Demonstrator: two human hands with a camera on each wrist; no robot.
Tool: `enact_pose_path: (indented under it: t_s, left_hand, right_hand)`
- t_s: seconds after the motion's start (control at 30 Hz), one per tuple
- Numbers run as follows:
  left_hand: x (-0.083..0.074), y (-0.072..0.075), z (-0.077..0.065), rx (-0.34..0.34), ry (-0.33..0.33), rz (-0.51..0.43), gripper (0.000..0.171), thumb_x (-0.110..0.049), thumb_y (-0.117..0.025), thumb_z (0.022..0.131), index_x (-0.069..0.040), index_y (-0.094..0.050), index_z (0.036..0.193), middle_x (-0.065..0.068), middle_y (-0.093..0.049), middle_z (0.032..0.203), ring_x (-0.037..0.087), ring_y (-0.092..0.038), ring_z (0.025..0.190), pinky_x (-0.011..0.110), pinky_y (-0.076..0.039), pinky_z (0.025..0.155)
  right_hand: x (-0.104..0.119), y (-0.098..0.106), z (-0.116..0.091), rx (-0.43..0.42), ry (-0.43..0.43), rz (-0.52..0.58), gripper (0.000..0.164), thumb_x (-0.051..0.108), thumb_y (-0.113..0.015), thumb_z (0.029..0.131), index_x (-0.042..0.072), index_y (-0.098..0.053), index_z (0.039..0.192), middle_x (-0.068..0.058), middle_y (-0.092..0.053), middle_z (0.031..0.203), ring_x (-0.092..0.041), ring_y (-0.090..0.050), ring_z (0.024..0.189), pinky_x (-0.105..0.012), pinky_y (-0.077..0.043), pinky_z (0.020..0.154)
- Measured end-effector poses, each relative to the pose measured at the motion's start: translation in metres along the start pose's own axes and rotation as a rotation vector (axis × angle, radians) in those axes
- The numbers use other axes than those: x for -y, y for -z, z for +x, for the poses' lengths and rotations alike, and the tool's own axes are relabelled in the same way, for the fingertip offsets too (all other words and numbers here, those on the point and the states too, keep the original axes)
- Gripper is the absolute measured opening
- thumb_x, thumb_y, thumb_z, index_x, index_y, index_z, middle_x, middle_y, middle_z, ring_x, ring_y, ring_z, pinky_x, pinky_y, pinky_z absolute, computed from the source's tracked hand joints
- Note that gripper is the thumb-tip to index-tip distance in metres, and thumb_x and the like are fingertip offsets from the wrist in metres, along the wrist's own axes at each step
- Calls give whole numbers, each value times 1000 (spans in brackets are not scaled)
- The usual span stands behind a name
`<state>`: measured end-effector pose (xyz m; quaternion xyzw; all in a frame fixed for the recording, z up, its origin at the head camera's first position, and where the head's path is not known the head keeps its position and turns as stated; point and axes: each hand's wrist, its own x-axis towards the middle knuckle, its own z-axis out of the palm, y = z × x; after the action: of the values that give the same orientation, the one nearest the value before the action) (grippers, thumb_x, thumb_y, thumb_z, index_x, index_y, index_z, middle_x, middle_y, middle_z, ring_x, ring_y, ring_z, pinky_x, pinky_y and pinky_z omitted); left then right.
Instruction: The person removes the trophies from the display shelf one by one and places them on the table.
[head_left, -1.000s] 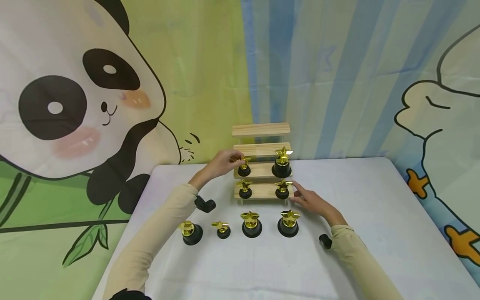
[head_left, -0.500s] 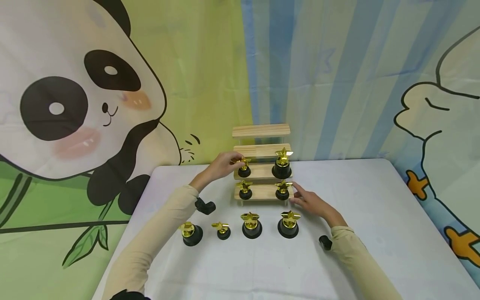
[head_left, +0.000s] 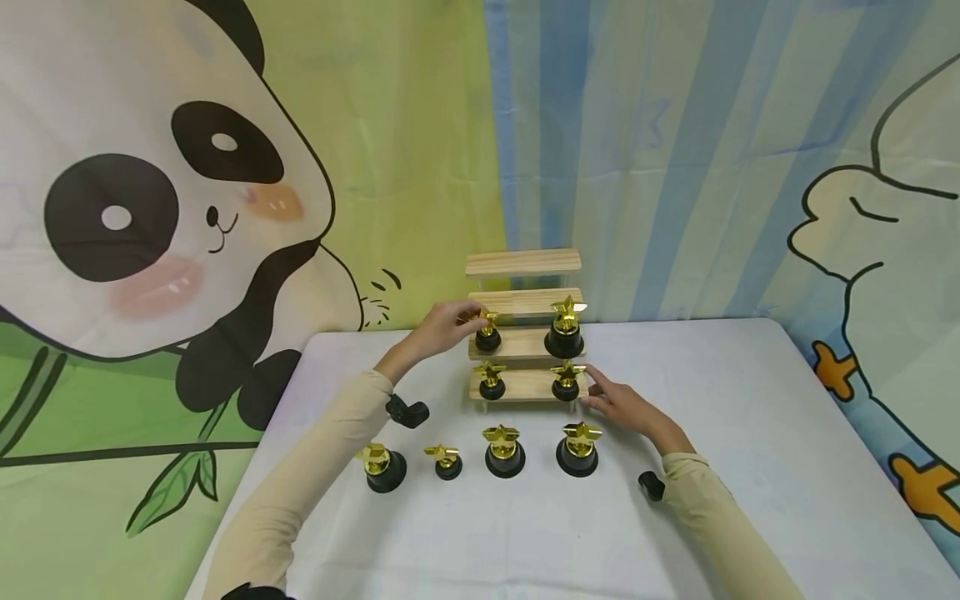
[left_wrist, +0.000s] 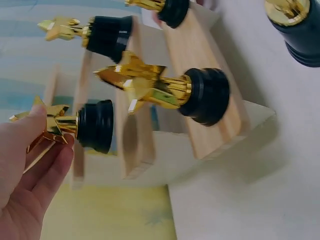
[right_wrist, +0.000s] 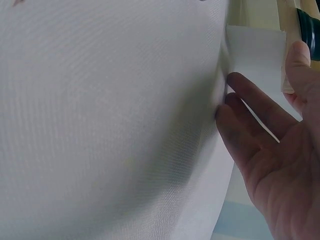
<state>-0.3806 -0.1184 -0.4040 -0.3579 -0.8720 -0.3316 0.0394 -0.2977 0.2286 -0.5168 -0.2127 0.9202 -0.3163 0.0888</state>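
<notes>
My left hand (head_left: pixel 442 327) pinches the gold star of a small trophy (left_wrist: pixel 95 126) with thumb and fingers. In the head view, the trophy's black base is at the left end of the second step up of a wooden tiered stand (head_left: pixel 525 385). A larger star trophy (head_left: pixel 565 333) stands at that step's right end. Two small trophies, a left one (head_left: pixel 491 382) and a right one (head_left: pixel 566 382), occupy the lowest step. Beside that step's right end is my right hand (head_left: pixel 622 406), its fingers extended near the tablecloth and its thumb (right_wrist: pixel 299 55) at the board's end.
In front of the stand, several more star trophies stand in a row on the white table (head_left: pixel 510 533), among them a large one (head_left: pixel 504 452) near the middle. A printed panda curtain (head_left: pixel 405 167) hangs behind. The stand's upper two boards (head_left: pixel 523 262) carry no trophies.
The small trophy in my left hand has shifted very slightly left relative to the stand. My right hand stays in place beside the lowest step.
</notes>
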Motion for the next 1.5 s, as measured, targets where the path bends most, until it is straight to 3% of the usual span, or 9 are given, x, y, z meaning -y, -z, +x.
enact_pose_path:
  t_s: [0.33, 0.8, 1.23, 1.5]
  left_hand:
    - [-24, 22, -15, -75, -17, -101, 28, -20, -61, 96, -5, -65, 120, 12, -71, 106, 22, -69, 95, 33, -59, 84]
    - [-56, 24, -52, -133, -94, -98, 25, -17, -64, 94, -8, -67, 117, 7, -71, 103, 15, -67, 88, 25, -59, 76]
    - [-87, 12, -115, -147, -138, -102, 21, -12, -68, 91, -14, -69, 112, -1, -70, 103, 6, -63, 86, 22, -58, 76]
    - [-100, -8, -152, -98, -159, -130, 20, -14, -69, 90, -16, -69, 110, -3, -71, 103, 6, -66, 90, 22, -59, 76]
  right_hand:
    - [2, 2, -1, 3, -4, -3, 68, 30, -49, 102, -3, -16, 152, -33, -59, 125, -48, -54, 121, -60, -42, 104]
    - [0, 4, 1, 4, 4, 4, 68, 29, -48, 102, -3, -15, 152, -33, -60, 125, -48, -54, 121, -60, -42, 104]
    - [2, 0, 1, 12, 9, 19, 67, 29, -49, 102, -2, -16, 152, -32, -60, 124, -48, -54, 121, -60, -42, 103]
    - [-1, -1, 1, 10, 0, 25, 69, 32, -48, 103, 0, -14, 154, -32, -59, 126, -47, -54, 122, -60, -41, 104]
